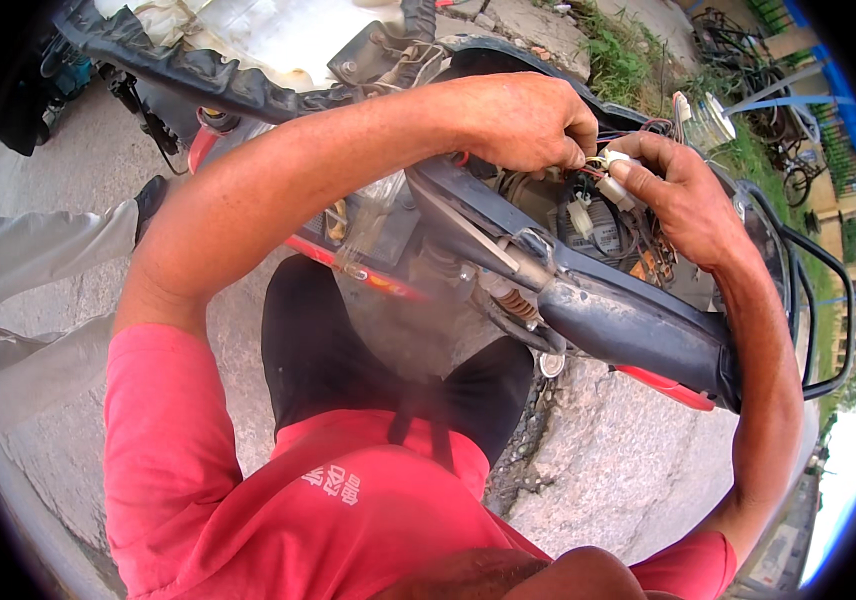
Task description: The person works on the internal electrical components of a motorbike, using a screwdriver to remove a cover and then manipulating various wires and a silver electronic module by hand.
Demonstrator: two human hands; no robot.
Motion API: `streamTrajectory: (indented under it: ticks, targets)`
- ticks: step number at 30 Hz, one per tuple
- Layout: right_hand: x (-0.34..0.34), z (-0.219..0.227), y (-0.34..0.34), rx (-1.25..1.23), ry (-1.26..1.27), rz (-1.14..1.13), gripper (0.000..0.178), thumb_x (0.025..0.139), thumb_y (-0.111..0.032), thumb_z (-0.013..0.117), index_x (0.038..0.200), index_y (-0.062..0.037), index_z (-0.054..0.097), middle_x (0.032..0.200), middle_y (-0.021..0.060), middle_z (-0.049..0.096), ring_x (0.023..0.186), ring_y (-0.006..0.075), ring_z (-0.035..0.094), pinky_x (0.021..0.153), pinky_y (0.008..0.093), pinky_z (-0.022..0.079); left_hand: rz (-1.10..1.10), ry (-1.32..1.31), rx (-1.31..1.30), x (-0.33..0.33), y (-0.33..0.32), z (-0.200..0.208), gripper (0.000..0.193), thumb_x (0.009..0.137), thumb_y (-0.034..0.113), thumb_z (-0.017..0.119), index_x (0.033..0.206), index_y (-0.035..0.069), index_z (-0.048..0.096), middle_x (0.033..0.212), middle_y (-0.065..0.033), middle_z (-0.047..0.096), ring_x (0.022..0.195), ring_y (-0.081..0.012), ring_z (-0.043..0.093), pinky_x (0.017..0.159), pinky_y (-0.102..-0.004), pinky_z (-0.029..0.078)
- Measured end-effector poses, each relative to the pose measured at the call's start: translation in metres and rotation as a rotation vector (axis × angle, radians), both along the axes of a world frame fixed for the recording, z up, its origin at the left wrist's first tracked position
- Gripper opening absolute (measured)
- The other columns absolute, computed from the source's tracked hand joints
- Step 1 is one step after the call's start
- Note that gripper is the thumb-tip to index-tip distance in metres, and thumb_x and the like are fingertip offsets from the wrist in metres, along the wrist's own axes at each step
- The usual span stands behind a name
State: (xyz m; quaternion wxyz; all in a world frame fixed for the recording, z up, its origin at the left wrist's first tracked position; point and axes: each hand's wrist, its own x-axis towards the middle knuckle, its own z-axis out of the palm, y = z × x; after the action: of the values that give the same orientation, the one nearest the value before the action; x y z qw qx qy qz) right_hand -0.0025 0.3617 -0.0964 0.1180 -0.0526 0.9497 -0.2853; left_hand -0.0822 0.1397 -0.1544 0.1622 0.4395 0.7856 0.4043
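Both of my hands are over the opened body of a motorbike. The fingers of my left hand [533, 120] are pinched on thin coloured wires [595, 166]. Between the thumb and forefinger of my right hand [688, 200] is a white plug connector [615, 158], where those wires end. A second white connector [616, 193] hangs just below the right thumb, and another connector [580, 216] dangles deeper among the cables. Beneath them, a labelled box [603, 232] sits partly hidden by wiring. The long black frame cover [638, 320] runs along the near side.
A black tubular rail [841, 265] curves at the right end of the motorbike. A person's grey trouser leg [48, 250] shows at the left. Pale plastic sheeting [278, 35] lies at the top. Bicycles [798, 180] stand beyond the grass [628, 60].
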Motion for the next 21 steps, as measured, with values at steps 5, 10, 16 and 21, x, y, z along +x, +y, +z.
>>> streamTrajectory:
  ticks: [5, 10, 16, 21]
  targets:
    - [-0.0005, -0.0022, 0.0006, 0.037, 0.066, 0.043, 0.035, 0.102, -0.026, 0.069, 0.124, -0.0001, 0.072, 0.106, 0.0109, 0.076, 0.097, 0.0172, 0.067, 0.092, 0.0346, 0.053, -0.002, -0.022, 0.018, 0.0003, 0.0007, 0.0010, 0.026, 0.098, 0.015, 0.063, 0.111, -0.004, 0.075, 0.088, -0.0125, 0.077, 0.078, -0.0198, 0.073, 0.076, -0.0364, 0.058]
    - [0.0002, -0.0008, -0.0049, 0.052, 0.108, 0.035, 0.033, 0.099, -0.022, 0.070, 0.124, -0.0005, 0.072, 0.107, 0.0121, 0.077, 0.097, 0.0181, 0.068, 0.093, 0.0354, 0.053, -0.002, -0.003, 0.025, -0.0009, -0.0002, 0.0012, 0.026, 0.098, 0.016, 0.064, 0.110, -0.003, 0.076, 0.087, -0.0122, 0.077, 0.077, -0.0196, 0.073, 0.075, -0.0359, 0.057]
    - [0.0023, -0.0013, -0.0084, 0.056, 0.159, 0.037, 0.034, 0.095, -0.021, 0.073, 0.123, -0.0016, 0.073, 0.106, 0.0111, 0.076, 0.095, 0.0174, 0.068, 0.092, 0.0355, 0.054, 0.011, -0.027, 0.001, 0.0013, -0.0023, 0.0056, 0.026, 0.096, 0.018, 0.068, 0.110, -0.002, 0.076, 0.089, -0.0129, 0.077, 0.079, -0.0211, 0.074, 0.075, -0.0379, 0.057]
    - [0.0004, -0.0026, -0.0047, 0.073, 0.155, 0.042, 0.037, 0.092, -0.024, 0.075, 0.124, -0.0043, 0.074, 0.105, 0.0106, 0.076, 0.095, 0.0181, 0.068, 0.092, 0.0353, 0.054, -0.025, 0.037, -0.023, -0.0026, -0.0010, 0.0043, 0.027, 0.094, 0.020, 0.072, 0.109, -0.002, 0.076, 0.090, -0.0131, 0.078, 0.081, -0.0225, 0.074, 0.077, -0.0389, 0.057]
